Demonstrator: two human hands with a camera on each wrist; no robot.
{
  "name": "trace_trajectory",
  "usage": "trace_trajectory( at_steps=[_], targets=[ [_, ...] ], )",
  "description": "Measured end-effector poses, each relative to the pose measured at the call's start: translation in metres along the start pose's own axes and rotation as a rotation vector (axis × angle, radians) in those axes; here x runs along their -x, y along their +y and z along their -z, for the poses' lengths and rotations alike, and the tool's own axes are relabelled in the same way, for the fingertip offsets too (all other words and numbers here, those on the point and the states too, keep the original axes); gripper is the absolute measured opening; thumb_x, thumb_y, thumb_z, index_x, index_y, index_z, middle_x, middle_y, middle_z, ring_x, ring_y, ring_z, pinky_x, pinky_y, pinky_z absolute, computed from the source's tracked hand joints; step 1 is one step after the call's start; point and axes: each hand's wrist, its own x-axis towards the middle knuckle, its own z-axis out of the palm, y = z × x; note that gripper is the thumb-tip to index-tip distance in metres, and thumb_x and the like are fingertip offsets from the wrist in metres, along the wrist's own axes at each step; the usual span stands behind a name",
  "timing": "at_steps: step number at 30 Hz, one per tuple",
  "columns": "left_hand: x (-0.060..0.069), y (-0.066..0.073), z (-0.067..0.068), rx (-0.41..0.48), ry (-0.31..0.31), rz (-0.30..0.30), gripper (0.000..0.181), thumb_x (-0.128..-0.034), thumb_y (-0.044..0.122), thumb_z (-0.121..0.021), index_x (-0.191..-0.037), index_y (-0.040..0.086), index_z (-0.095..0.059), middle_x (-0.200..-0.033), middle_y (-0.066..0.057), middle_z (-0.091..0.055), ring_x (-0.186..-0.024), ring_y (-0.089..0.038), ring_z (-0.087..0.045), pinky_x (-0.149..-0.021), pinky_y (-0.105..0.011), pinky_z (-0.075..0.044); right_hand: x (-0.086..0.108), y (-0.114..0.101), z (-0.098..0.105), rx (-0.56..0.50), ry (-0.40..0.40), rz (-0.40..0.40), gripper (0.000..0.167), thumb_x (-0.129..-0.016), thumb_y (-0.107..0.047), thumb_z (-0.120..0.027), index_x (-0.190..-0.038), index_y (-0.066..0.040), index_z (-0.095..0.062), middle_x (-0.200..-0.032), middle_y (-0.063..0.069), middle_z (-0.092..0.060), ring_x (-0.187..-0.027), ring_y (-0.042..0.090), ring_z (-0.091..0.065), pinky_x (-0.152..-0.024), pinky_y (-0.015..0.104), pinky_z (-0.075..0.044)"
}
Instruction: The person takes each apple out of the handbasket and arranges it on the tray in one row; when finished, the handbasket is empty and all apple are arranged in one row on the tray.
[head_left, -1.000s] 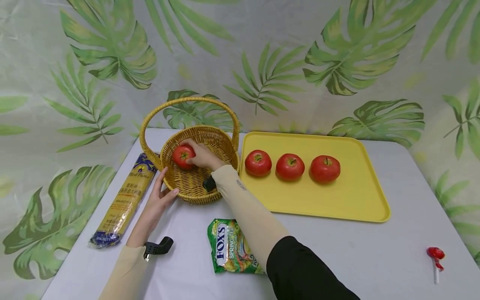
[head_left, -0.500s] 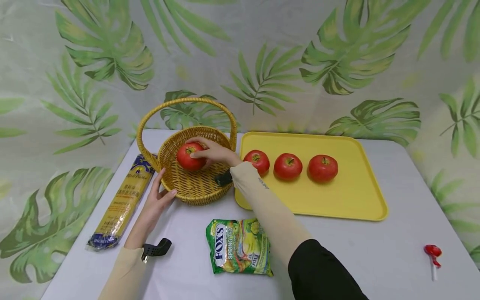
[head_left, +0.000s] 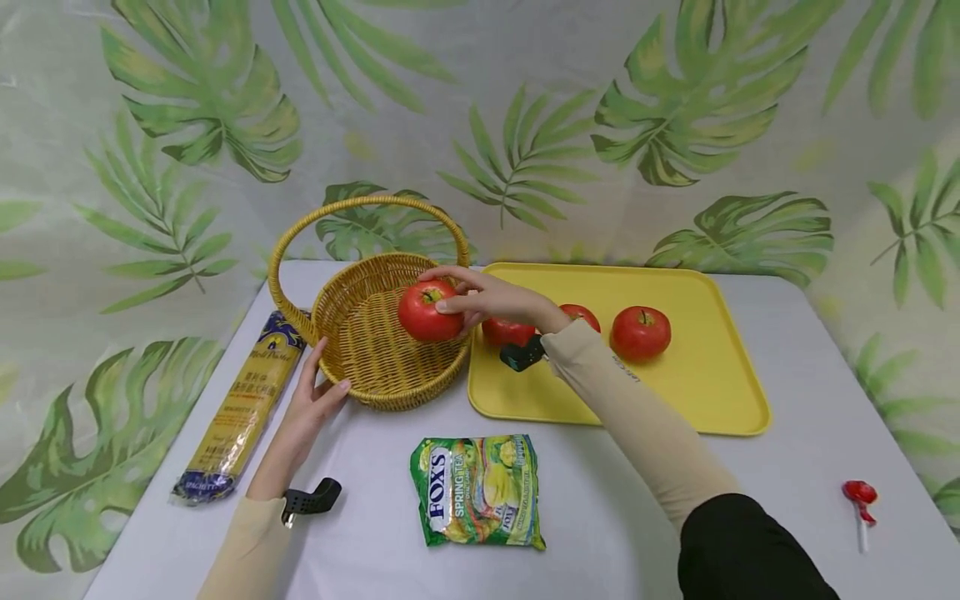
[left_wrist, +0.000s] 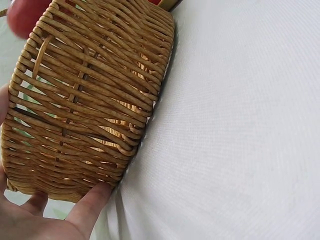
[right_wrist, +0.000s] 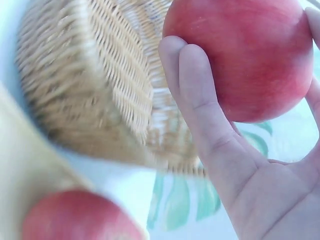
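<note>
My right hand grips a red apple with thumb and fingers, above the right rim of the round wicker basket. In the right wrist view the apple hangs between my fingers, apart from the basket. The basket has a tall arched handle, and no other apple shows inside it. My left hand lies with spread, fairly straight fingers against the basket's near left side. Fingers of that hand touch the weave in the left wrist view.
A yellow tray at the right holds red apples, partly hidden by my right arm. A spaghetti packet lies left of the basket. In front are a green Fox's candy bag and, far right, a red lollipop.
My right hand has lifted the apple from the basket's inner left side and carried it rightward to the right rim. The left hand has stayed at the basket.
</note>
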Motion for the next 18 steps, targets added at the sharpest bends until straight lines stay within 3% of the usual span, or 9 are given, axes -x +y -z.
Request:
trace_trajectory(
  at_steps=[4, 11, 18],
  targets=[
    [0.001, 0.000, 0.000, 0.008, -0.010, -0.003, 0.078, -0.0987, 0.007, -0.051, -0.155, 0.028, -0.001, -0.158, -0.002, 0.017, -0.139, -0.043, -0.015, -0.109, -0.047, -0.025, 0.030, 0.008, 0.016, 0.037, 0.034, -0.025, 0.056, -0.093, -0.029, -0.060, -0.145, -0.029, -0.038, -0.130, 0.016, -0.042, -0.094, 0.035, -0.062, -0.087, 0.059, -0.047],
    [0.000, -0.001, 0.001, 0.007, -0.013, -0.004, 0.078, -0.0985, 0.009, -0.052, -0.155, 0.028, -0.002, -0.158, -0.002, 0.017, -0.138, -0.043, -0.016, -0.108, -0.044, -0.027, 0.087, 0.026, 0.052, 0.022, 0.130, -0.058, 0.054, -0.095, -0.028, -0.060, -0.145, -0.028, -0.038, -0.127, 0.020, -0.045, -0.089, 0.047, -0.061, -0.084, 0.058, -0.049],
    [0.000, -0.002, 0.002, -0.005, -0.021, -0.005, 0.079, -0.0985, 0.013, -0.053, -0.155, 0.027, -0.001, -0.158, -0.003, 0.016, -0.138, -0.043, -0.017, -0.106, -0.036, -0.032, 0.144, 0.046, 0.087, 0.026, 0.273, -0.110, 0.055, -0.097, -0.026, -0.057, -0.147, -0.023, -0.034, -0.134, 0.024, -0.037, -0.091, 0.039, -0.063, -0.085, 0.055, -0.050]
  ],
)
